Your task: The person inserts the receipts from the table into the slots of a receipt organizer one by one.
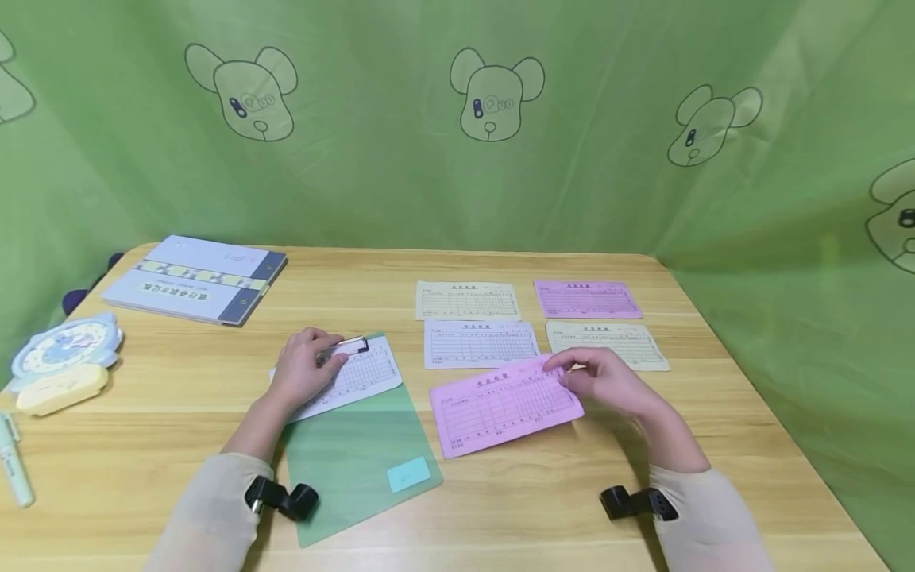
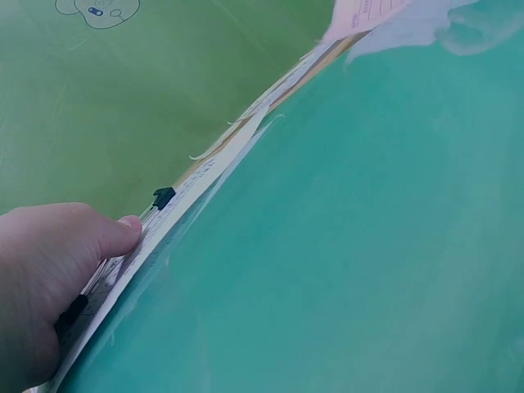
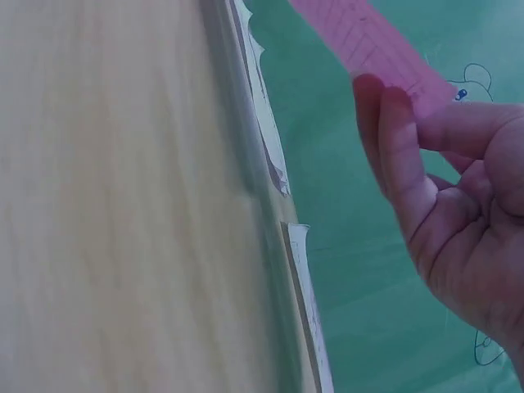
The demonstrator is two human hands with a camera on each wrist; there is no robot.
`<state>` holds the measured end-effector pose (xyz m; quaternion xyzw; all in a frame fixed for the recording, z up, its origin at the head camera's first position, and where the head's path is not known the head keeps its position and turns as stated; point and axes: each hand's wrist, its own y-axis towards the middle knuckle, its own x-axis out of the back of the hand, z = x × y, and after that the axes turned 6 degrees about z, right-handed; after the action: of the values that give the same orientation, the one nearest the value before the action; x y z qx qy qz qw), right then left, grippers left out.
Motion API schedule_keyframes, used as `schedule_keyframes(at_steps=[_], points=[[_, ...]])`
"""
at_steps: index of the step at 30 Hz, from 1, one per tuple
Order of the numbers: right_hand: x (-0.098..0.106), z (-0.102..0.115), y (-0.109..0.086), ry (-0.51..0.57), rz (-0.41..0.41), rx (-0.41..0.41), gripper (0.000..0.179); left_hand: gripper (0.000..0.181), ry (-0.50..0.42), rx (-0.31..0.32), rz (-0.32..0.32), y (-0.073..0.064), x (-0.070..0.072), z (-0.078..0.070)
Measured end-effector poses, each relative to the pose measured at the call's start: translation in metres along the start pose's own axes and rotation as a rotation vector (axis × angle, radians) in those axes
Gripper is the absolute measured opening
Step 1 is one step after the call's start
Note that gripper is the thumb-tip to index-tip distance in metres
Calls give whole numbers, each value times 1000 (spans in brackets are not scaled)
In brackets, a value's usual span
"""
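Note:
In the head view a green translucent clipboard (image 1: 357, 469) lies with a white printed form (image 1: 360, 377) under its metal clip (image 1: 348, 345). My left hand (image 1: 307, 367) grips the clip end, its thumb (image 2: 123, 233) over the clip in the left wrist view. A pink printed form (image 1: 503, 405) is pinched at its right edge by my right hand (image 1: 604, 381). In the right wrist view the thumb and fingertips (image 3: 399, 106) hold this pink form (image 3: 377, 49) up off the table. A light-blue label (image 1: 409, 474) is on the clipboard's lower part.
Behind the held form lie a cream form (image 1: 468, 300), a white form (image 1: 480, 345), another pink form (image 1: 588, 299) and a second cream form (image 1: 622, 338). A notebook (image 1: 200, 278), a blue clock-like item (image 1: 67, 345), a cream case (image 1: 63, 389) and a pale green marker (image 1: 14, 461) are at left.

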<state>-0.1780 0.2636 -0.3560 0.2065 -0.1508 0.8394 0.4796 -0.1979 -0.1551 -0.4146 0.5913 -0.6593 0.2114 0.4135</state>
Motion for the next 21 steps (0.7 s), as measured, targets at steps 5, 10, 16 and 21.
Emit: schedule_keyframes(at_steps=[5, 10, 16, 21], points=[[-1, 11, 4, 10, -2, 7, 18, 36, 1, 1, -2, 1, 1, -1], [0, 20, 9, 12, -17, 28, 22, 36, 6, -3, 1, 1, 1, -2], [-6, 29, 19, 81, 11, 62, 29, 35, 3, -7, -2, 0, 1, -1], [-17, 36, 34, 102, 52, 97, 32, 36, -5, 4, 5, 0, 0, 0]])
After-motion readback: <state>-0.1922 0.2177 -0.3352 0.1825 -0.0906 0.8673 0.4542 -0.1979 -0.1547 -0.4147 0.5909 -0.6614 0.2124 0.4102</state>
